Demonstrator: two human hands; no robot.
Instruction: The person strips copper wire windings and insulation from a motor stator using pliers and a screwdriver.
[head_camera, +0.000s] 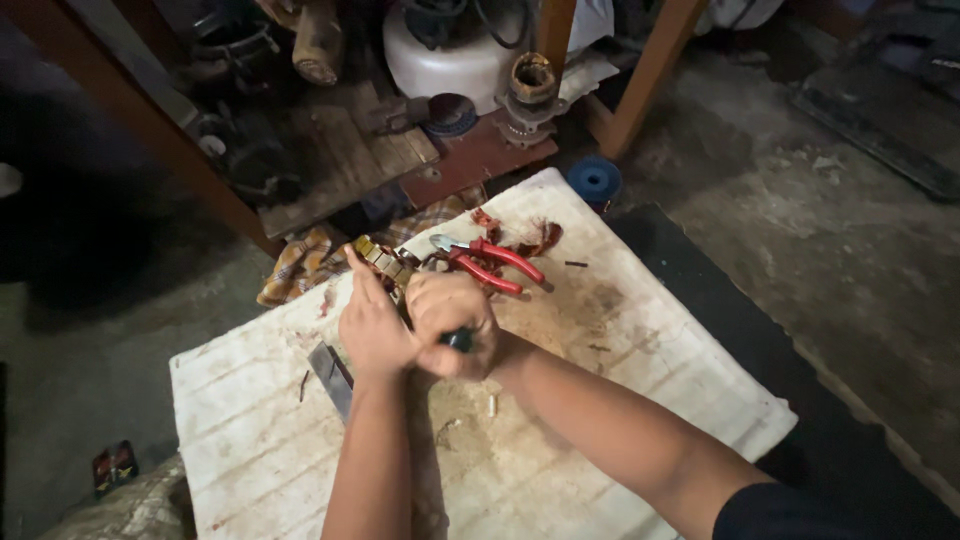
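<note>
Centrally, left hand (372, 330) steadying a brass-coloured part (382, 258) on the white board (640, 350), right hand (452, 318) fisted round a dark handle (459, 340), red pliers (485, 262) just beyond, blue spool (595, 180) at upper middle.

Two bare forearms, left hand (372, 335), right hand (452, 318), seemingly black short sleeve at right upper arm

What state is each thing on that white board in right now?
Left hand: steadying the metal part.
Right hand: closed around a dark tool handle.
Red pliers: lying loose, jaws nearly closed.
Flat blade: lying untouched.
White board: stained, littered with scraps.
</note>
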